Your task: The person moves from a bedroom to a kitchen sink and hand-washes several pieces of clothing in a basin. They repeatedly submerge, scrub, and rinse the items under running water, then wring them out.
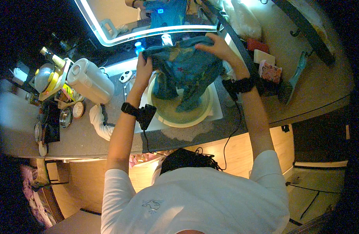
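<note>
A wet-looking dark teal garment [194, 63] with a small red star-like mark is held up over a pale round basin [209, 108]. My left hand [145, 70] pinches its upper left edge. At the upper right, my right hand [222, 49] grips the cloth between thumb and fingers. Lower folds of the garment hang into the basin, where cloudy water [179, 117] shows. The basin stands in a white sink [218, 108] set in a grey counter. Some fingertips are hidden by the cloth.
Left of the sink are a white lidded pitcher [91, 80], a rack [55, 86] with bottles, and a twisted white cloth [100, 122]. On the right lie a brush [296, 77] and a white block [264, 57]. A lit mirror [121, 17] stands behind. Cables [239, 117] hang from my wrist devices.
</note>
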`<state>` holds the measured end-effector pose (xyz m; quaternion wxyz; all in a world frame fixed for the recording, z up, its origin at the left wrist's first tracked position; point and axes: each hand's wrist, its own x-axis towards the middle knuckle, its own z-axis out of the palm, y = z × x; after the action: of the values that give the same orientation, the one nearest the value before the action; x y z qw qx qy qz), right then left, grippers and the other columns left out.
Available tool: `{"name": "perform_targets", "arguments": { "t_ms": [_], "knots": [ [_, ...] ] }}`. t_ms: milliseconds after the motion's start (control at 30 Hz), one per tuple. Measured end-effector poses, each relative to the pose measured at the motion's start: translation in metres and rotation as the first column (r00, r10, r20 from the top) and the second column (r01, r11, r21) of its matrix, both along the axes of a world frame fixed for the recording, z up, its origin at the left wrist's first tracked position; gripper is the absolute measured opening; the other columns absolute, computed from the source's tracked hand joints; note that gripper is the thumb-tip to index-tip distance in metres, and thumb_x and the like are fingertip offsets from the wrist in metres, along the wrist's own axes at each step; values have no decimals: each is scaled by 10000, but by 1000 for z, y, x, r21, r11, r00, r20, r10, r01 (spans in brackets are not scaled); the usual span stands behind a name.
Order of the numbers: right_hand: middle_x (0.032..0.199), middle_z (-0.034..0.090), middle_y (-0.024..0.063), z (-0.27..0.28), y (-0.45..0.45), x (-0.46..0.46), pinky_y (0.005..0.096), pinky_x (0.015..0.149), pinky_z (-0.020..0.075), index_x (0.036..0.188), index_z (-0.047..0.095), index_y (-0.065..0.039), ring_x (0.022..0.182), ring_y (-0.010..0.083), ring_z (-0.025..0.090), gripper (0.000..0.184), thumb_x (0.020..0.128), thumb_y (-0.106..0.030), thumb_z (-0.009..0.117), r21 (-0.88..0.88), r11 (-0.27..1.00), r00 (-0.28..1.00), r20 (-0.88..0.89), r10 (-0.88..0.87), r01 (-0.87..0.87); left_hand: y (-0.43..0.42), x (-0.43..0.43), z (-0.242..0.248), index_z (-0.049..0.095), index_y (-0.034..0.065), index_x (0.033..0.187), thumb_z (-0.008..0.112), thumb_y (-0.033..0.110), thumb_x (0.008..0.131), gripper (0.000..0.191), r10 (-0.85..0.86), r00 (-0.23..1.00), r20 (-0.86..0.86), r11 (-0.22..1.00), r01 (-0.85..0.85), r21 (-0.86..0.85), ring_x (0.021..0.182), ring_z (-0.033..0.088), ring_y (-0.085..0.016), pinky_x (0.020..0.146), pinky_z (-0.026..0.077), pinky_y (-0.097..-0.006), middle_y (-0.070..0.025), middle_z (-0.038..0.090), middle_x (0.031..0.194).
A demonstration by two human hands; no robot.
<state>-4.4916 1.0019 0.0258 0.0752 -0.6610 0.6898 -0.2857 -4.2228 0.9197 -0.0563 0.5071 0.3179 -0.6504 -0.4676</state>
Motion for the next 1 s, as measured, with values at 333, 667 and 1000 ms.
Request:
{"name": "perform_targets", "arguments": {
  "t_ms": [333, 667, 1000],
  "knots": [
    [1001, 596, 129, -128, 40, 47, 436, 831, 429, 1174, 476, -155, 917, 318, 566, 770, 512, -450, 737, 266, 961, 979, -166, 118, -71, 24, -17, 44, 397, 66, 1048, 407, 118, 886, 170, -116, 985, -128, 976, 137, 171, 747, 555, -142, 518, 484, -269, -70, 529, 873],
    [1149, 512, 40, -158, 22, 26, 423, 782, 441, 1225, 434, -132, 1030, 202, 494, 493, 826, -413, 503, 477, 867, 420, 822, -384, -142, 16, -6, 63, 364, 71, 1072, 395, 93, 882, 194, -143, 964, -226, 973, 178, 145, 793, 571, -176, 626, 525, -299, -91, 523, 916],
    [851, 586, 38, -41, -1, 59, 281, 674, 456, 927, 576, -66, 769, 144, 561, 192, 828, -228, 544, -90, 979, 226, 965, 131, -183, 18, 3, 30, 352, 76, 1115, 438, 185, 882, 271, -183, 982, 55, 934, 156, 323, 788, 559, -173, 591, 500, -300, -89, 523, 928]
  ]
}}
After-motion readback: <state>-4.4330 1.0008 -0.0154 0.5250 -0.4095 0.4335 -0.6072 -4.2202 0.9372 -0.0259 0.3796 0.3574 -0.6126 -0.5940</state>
